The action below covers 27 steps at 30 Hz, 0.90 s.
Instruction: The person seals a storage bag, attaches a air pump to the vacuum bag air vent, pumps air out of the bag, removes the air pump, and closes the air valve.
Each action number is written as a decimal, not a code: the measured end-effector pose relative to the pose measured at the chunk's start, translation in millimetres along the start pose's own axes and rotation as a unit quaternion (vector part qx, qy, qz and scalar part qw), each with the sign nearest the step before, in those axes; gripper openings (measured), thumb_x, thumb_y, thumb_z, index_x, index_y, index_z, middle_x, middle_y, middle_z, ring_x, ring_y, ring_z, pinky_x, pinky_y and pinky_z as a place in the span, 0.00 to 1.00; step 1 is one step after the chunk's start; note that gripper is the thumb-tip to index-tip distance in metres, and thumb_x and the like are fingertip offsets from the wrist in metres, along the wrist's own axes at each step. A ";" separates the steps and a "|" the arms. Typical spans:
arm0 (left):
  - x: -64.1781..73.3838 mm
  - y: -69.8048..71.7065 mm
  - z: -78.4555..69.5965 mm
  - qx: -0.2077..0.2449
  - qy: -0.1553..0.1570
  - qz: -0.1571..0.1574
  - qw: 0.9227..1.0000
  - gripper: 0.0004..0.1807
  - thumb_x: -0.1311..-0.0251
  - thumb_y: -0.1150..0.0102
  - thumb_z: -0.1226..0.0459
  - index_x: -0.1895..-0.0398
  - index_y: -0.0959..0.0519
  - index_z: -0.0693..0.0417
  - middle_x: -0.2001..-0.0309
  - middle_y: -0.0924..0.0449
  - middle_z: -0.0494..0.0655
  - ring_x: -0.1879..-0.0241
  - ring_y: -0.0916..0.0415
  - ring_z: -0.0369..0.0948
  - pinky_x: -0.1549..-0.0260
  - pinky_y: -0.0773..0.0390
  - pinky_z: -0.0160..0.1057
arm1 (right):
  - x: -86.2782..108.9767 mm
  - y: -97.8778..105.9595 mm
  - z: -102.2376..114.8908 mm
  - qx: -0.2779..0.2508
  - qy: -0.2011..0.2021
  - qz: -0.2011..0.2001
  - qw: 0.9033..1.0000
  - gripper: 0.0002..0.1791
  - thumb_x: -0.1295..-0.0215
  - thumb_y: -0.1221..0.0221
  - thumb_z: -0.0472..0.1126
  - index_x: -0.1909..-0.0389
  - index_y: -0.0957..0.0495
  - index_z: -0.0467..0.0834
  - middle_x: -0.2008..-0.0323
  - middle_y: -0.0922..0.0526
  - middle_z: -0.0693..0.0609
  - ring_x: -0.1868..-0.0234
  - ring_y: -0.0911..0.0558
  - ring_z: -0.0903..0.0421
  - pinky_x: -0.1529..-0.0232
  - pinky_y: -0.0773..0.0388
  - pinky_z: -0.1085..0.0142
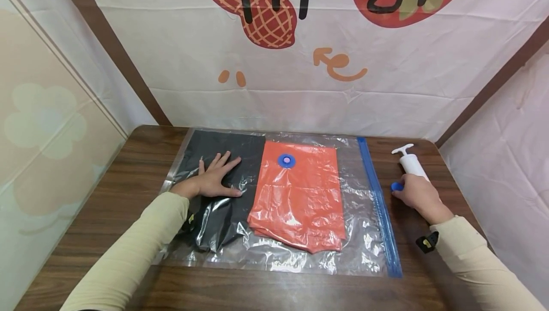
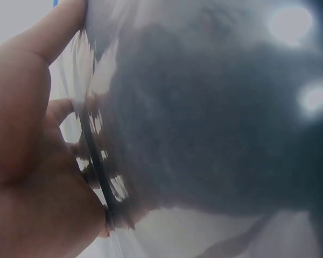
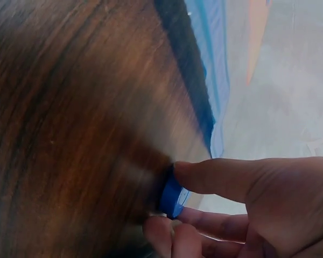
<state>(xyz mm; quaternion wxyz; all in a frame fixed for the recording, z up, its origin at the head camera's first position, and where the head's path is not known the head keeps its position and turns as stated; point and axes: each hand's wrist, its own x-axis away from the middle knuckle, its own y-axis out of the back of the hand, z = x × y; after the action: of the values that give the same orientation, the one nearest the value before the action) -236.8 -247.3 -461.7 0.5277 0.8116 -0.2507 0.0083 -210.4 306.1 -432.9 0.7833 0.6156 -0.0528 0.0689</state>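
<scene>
A clear vacuum storage bag [image 1: 360, 206] lies flat on the table, with a folded black garment [image 1: 231, 158] and a folded orange garment [image 1: 300, 201] inside. Its round blue valve [image 1: 286, 160] sits over the orange cloth. My left hand [image 1: 211, 180] rests with spread fingers on the bag above the black garment; the left wrist view shows the glossy film [image 2: 204, 118] close up. At the right, my right hand [image 1: 417, 191] pinches a small round blue cap [image 3: 173, 198] between thumb and fingers, just over the tabletop. Beyond that hand lies a white hand pump [image 1: 412, 164], partly hidden by it.
The bag's blue zip edge [image 1: 379, 206] runs along its right side, near my right hand. The dark wooden table [image 1: 274, 289] ends at a printed cloth backdrop [image 1: 274, 106] behind, with more cloth at both sides.
</scene>
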 end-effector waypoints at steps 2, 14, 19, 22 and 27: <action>-0.3 -0.2 0.2 -0.002 -0.001 0.000 1.000 0.59 0.44 0.31 0.38 0.17 0.51 0.49 0.19 0.68 0.62 0.22 0.73 0.64 0.36 0.77 0.77 | -0.4 0.6 0.0 -0.004 0.003 -0.001 1.000 0.16 0.39 0.32 0.42 0.65 0.21 0.30 0.71 0.18 0.38 0.71 0.21 0.45 0.71 0.24 0.51; -0.7 -0.8 1.0 -0.002 -0.003 0.004 1.000 0.59 0.44 0.32 0.37 0.17 0.52 0.49 0.19 0.69 0.62 0.22 0.74 0.64 0.36 0.78 0.77 | -5.0 17.0 13.3 -0.050 0.045 -0.024 0.997 0.21 0.40 0.32 0.41 0.59 0.21 0.26 0.64 0.16 0.34 0.69 0.19 0.44 0.65 0.21 0.46; -1.8 -1.7 4.4 -0.004 -0.001 0.005 1.000 0.60 0.44 0.32 0.37 0.17 0.53 0.49 0.19 0.71 0.62 0.22 0.76 0.64 0.36 0.79 0.77 | -11.9 25.9 31.5 -0.070 0.099 -0.036 0.992 0.21 0.39 0.32 0.40 0.57 0.21 0.25 0.66 0.15 0.36 0.68 0.17 0.46 0.64 0.19 0.48; -2.1 -1.8 3.8 -0.004 0.000 0.007 1.000 0.60 0.44 0.33 0.36 0.17 0.54 0.48 0.19 0.71 0.62 0.22 0.76 0.64 0.36 0.79 0.77 | -17.8 27.7 45.0 -0.087 0.113 -0.034 0.989 0.21 0.38 0.32 0.40 0.55 0.21 0.26 0.65 0.14 0.36 0.72 0.16 0.49 0.67 0.18 0.52; -3.0 -2.6 3.8 0.002 -0.007 0.004 1.000 0.61 0.45 0.33 0.35 0.17 0.53 0.48 0.19 0.71 0.62 0.22 0.76 0.64 0.37 0.80 0.76 | -26.9 26.8 69.9 -0.115 0.124 -0.028 0.985 0.22 0.36 0.32 0.41 0.49 0.21 0.29 0.62 0.14 0.38 0.68 0.16 0.50 0.68 0.19 0.55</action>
<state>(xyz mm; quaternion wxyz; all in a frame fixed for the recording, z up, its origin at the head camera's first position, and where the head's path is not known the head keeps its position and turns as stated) -239.2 -248.6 -466.5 0.5244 0.8116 -0.2575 0.0046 -241.5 243.3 -395.2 0.8510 0.5094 0.0547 0.1159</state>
